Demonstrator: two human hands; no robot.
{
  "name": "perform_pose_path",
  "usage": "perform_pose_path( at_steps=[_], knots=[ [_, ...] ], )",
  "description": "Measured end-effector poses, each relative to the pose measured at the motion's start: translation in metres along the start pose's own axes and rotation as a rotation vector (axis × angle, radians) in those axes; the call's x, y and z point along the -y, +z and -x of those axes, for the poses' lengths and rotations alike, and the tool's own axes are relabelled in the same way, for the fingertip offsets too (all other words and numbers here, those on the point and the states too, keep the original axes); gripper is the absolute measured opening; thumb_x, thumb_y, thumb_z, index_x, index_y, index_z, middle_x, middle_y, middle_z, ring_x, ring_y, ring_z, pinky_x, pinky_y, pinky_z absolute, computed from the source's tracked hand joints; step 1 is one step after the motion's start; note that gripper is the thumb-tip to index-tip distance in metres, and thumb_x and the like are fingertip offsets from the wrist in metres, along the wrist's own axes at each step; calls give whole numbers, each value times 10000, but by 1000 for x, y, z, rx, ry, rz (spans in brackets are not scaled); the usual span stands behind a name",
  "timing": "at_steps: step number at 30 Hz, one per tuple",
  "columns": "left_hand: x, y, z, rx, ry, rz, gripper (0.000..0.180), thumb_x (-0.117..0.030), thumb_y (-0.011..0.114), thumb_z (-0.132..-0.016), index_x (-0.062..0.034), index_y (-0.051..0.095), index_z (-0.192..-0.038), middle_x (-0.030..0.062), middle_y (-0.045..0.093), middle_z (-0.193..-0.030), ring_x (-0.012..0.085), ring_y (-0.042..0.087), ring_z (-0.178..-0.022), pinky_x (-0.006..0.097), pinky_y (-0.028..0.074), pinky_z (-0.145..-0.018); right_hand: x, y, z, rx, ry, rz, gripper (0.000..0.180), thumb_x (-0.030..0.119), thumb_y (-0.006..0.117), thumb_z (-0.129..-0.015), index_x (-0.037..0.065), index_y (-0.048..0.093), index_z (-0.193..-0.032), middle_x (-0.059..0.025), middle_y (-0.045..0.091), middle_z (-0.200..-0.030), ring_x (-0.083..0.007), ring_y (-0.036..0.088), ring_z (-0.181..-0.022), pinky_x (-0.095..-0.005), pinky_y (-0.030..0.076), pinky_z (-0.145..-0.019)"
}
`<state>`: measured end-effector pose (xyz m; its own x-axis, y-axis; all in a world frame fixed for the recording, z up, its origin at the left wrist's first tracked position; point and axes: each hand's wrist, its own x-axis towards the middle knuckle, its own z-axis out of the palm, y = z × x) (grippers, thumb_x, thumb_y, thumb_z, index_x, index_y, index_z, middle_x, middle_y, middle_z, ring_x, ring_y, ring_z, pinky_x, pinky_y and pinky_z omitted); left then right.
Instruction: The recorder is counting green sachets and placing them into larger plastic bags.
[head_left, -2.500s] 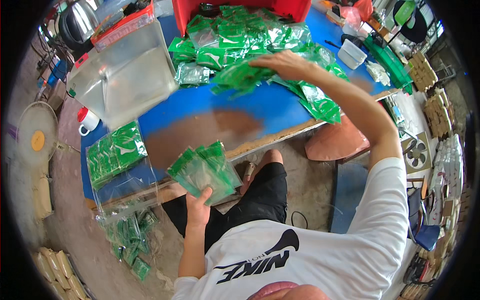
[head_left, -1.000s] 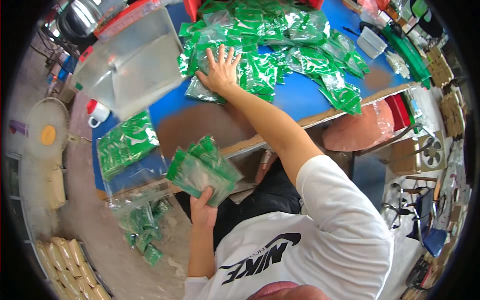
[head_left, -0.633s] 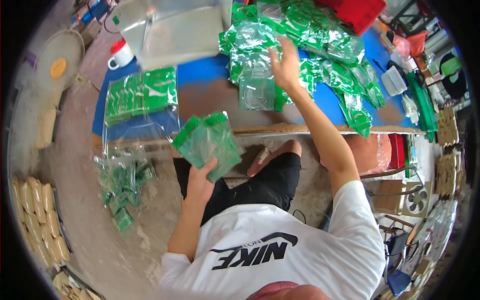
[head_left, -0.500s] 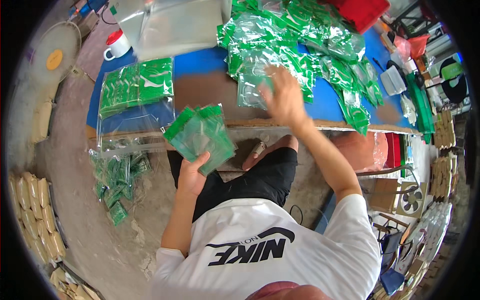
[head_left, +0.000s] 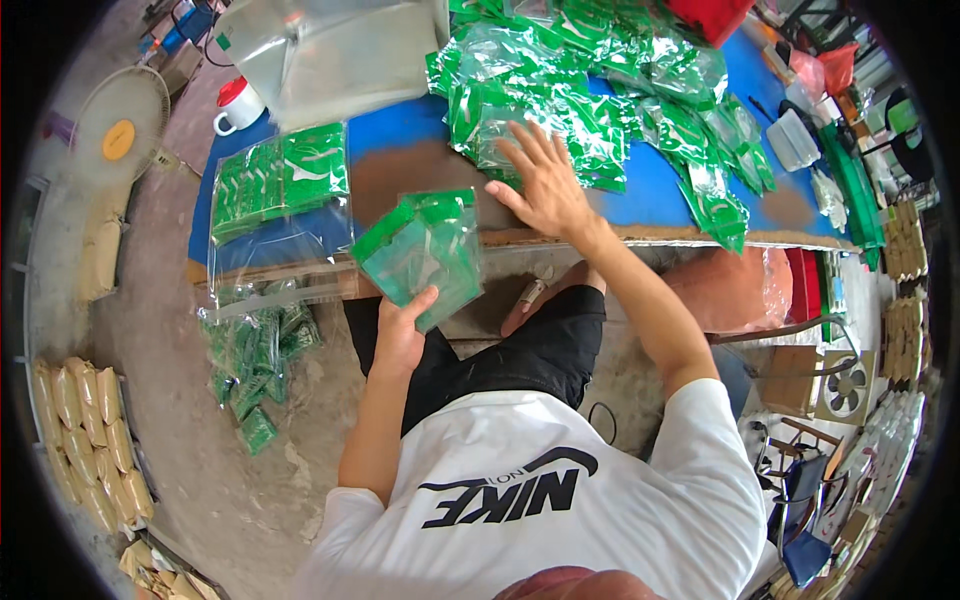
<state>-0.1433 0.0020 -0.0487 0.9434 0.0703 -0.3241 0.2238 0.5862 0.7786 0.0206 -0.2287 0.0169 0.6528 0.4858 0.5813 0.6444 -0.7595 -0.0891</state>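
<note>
My left hand (head_left: 402, 335) grips a fanned bunch of green-and-clear plastic packets (head_left: 430, 255), thumb on top, in front of the table's near edge. My right hand (head_left: 545, 190) is open with fingers spread, palm down, at the near edge of a large heap of similar packets (head_left: 540, 70). Nothing shows in its fingers; whether it touches the heap I cannot tell. Left of the bunch, a big clear bag (head_left: 285, 240) lies on the table with a row of green packets (head_left: 280, 180) inside, its end hanging over the edge.
The blue table (head_left: 400, 115) has a brown worn patch. Clear plastic sheets (head_left: 345, 60), a white mug (head_left: 240, 105) and a red bin (head_left: 710, 15) stand toward the back. Filled green packs (head_left: 255, 360) lie on the floor at left. A fan (head_left: 120, 140) stands far left.
My right hand has spread its fingers and shifted slightly. The small packet that lay under it at the heap's near edge no longer shows there. The left-hand bunch is a little higher and differently fanned.
</note>
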Motion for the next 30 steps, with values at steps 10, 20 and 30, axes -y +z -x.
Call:
perform_pose_path(
  at_steps=[10,20,30],
  knots=[
    [6,0,1,132,-112,211,490,-32,652,-906,14,484,-1363,92,592,-1293,218,583,-1192,384,463,-1036,38,-8,33,455,-200,-797,390,292,514,-997,-21,576,-1220,-258,557,-1312,-441,487,-1272,-511,361,-1094],
    [3,-20,10,86,-71,292,485,-46,674,-894,0,506,-1347,77,598,-1282,213,586,-1185,382,468,-1027,18,7,34,194,170,70,733,578,582,-917,18,502,-1384,-276,414,-1464,-492,314,-1393,-609,255,-1133],
    [-11,-23,22,33,-42,247,529,-24,643,-892,-18,465,-1390,90,567,-1330,251,544,-1256,420,431,-1083,42,54,-21,335,-185,-22,870,611,651,-835,20,436,-1436,-228,438,-1465,-380,364,-1406,-537,245,-1175]
  ],
)
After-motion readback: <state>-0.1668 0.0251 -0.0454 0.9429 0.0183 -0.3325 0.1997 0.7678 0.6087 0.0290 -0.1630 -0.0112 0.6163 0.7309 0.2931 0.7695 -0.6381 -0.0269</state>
